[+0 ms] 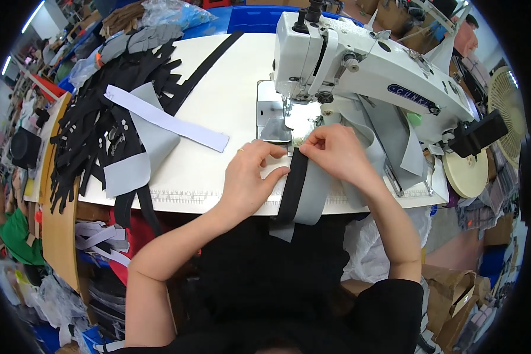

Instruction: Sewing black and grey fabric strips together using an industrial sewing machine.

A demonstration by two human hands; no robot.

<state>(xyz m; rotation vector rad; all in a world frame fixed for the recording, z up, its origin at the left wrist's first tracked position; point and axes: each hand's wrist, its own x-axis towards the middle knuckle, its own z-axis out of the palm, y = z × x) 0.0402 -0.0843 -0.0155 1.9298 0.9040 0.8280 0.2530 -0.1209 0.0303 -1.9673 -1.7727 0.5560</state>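
My right hand (338, 151) pinches the top end of a black strap (292, 189) between thumb and fingertips, just in front of the sewing machine's needle area. The strap lies over a grey fabric strip (312, 197), and both hang past the table's front edge. Left of the strap, my left hand (249, 178) is open, thumb and index finger apart in a curve, with the thumb tip close to the strap's edge. Behind the hands stands a white sewing machine (304, 53) with a metal needle plate (269, 94). The fingertips of my right hand partly hide the strap's end.
A heap of black straps (94, 112) covers the table's left side, with grey fabric pieces (159, 144) and a white strip (165, 121) on it. More grey fabric (410, 150) lies under the machine arm. A ruler scale (218, 197) runs along the front edge of the white tabletop (218, 76).
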